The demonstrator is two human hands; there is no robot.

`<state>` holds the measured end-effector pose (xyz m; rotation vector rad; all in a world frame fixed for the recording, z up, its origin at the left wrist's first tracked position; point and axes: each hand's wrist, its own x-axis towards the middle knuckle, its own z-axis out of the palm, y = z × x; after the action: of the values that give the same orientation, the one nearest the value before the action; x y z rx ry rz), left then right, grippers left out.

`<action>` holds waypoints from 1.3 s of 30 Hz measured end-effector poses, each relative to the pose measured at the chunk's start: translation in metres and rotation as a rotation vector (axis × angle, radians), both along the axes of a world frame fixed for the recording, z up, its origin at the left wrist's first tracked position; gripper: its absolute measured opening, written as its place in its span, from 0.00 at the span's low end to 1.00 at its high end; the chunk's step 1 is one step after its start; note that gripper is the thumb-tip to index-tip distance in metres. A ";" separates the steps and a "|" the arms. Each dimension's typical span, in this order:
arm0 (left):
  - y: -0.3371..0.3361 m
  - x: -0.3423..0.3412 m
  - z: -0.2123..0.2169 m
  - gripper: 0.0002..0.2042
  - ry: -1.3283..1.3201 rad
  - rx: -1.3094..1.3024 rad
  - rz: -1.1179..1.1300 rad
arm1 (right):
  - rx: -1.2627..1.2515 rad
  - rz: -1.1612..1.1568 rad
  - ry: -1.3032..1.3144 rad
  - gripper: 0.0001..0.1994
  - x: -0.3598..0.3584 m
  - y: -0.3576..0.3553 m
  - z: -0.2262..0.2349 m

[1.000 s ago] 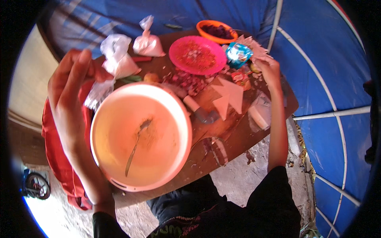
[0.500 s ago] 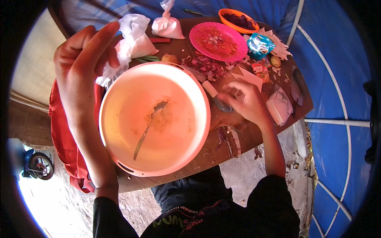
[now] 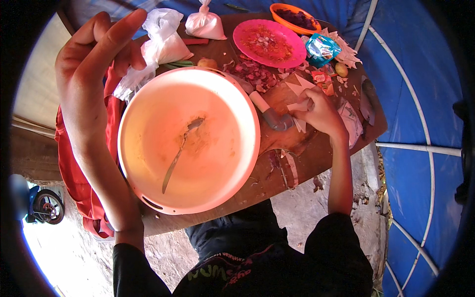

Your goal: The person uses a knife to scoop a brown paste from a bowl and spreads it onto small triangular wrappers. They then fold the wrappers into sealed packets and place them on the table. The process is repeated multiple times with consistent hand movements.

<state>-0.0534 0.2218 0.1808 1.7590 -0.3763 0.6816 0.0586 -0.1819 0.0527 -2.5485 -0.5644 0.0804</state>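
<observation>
A large pale basin (image 3: 148, 163) stands on the table with a metal spoon (image 3: 174, 166) lying inside, amid brownish smears. My left hand (image 3: 99, 54) is raised beyond the basin's left rim, its fingers loosely bent and apart, with nothing visible in them. Right of the basin, my right hand (image 3: 321, 111) pinches a pale piece of paper (image 3: 298, 107), partly hidden by the fingers. Close by lies a knife (image 3: 267, 110) with a white and grey handle, its blade mostly hidden beside the basin.
Behind the basin are tied bags of white powder (image 3: 205, 25), a pink plate (image 3: 269, 43) of chopped food, an orange bowl (image 3: 296, 19), a teal packet (image 3: 321, 49) and onion peelings (image 3: 255, 74). A potato (image 3: 341, 69) lies at the right. Red cloth (image 3: 74, 163) hangs at the left.
My right hand has closed on the pale paper, which now looks lifted and bent. My left hand has shifted slightly up and to the left in the view.
</observation>
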 end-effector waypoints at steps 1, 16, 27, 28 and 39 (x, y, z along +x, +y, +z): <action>-0.003 -0.001 0.002 0.13 0.018 0.003 -0.018 | -0.053 -0.023 0.027 0.17 0.003 0.000 0.001; 0.010 -0.002 -0.001 0.13 0.077 0.050 0.048 | -0.032 -0.032 0.269 0.25 0.002 -0.018 0.021; -0.017 -0.004 0.007 0.15 0.046 -0.180 0.016 | 0.146 -0.092 0.300 0.12 -0.006 -0.016 0.022; -0.018 -0.003 0.007 0.15 0.024 -0.170 0.005 | 0.174 -0.132 0.350 0.10 -0.005 -0.015 0.023; -0.023 -0.007 0.012 0.10 0.155 -0.139 -0.092 | 0.276 0.077 -0.081 0.03 -0.013 0.001 0.047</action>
<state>-0.0600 0.1989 0.1923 1.6397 -0.2948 0.4903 0.0453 -0.1810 0.1002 -2.2696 -0.6569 -0.0700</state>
